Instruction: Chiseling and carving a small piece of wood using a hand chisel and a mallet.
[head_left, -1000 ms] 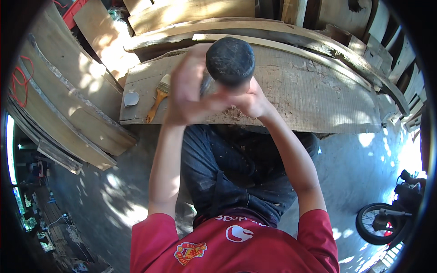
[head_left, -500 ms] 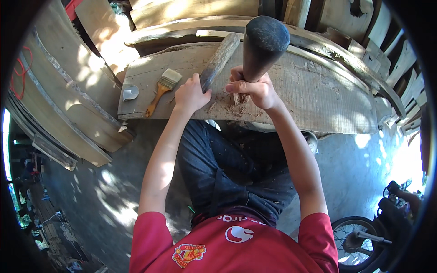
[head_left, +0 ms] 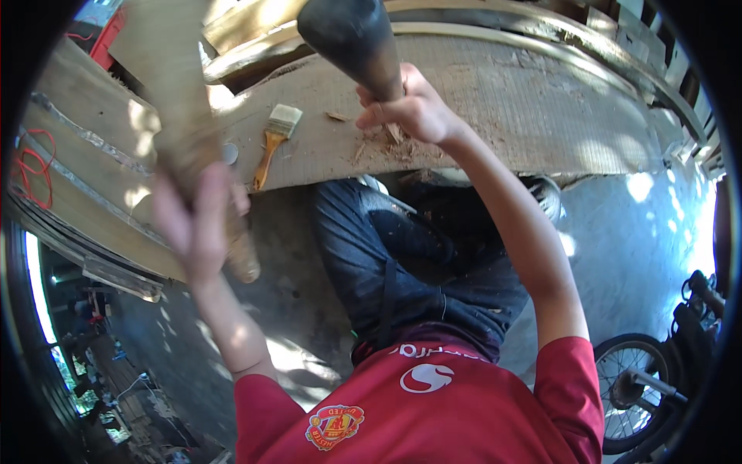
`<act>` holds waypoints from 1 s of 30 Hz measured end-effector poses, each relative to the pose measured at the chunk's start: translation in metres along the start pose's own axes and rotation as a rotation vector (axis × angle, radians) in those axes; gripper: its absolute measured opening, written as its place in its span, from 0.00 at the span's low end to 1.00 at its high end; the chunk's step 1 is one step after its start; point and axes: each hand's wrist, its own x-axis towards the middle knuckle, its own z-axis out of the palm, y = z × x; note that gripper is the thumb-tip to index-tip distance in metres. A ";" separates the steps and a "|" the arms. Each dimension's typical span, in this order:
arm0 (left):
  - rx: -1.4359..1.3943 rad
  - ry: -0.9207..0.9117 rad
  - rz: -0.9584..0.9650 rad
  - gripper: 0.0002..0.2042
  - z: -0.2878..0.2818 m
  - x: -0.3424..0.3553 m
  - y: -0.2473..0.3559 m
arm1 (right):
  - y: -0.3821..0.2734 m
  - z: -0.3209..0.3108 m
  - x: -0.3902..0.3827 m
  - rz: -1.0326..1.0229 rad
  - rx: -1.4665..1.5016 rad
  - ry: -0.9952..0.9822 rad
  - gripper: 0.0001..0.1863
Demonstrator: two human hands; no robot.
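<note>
Gripping blurred wooden club [head_left: 174, 93] in my left hand [head_left: 197, 220], above boards [head_left: 85, 104] left of bench [head_left: 533, 108]; my right hand [head_left: 417, 108] curls round narrow end of dark tapered piece [head_left: 348, 37], held over bench, broad end pointing away. Risks, as I judge: bare knuckles sit near broad end, so stray club could bruise them; loose left grip could let club slip. Brush [head_left: 277, 137] lies near bench's front edge; careless knock could send it to floor [head_left: 618, 216]. Wood shavings [head_left: 376, 148] litter bench.

Pale club [head_left: 179, 85], tilted dark cone [head_left: 352, 42]
</note>
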 end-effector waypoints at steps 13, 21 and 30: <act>0.566 0.058 -0.004 0.39 -0.040 -0.057 0.106 | 0.000 0.015 0.006 -0.061 0.088 -0.009 0.12; 0.402 0.031 -0.064 0.36 -0.031 -0.057 0.115 | 0.001 0.012 0.009 -0.094 0.060 -0.032 0.13; 0.262 0.030 -0.013 0.29 -0.041 -0.038 0.121 | 0.003 0.011 0.011 -0.133 0.044 -0.036 0.12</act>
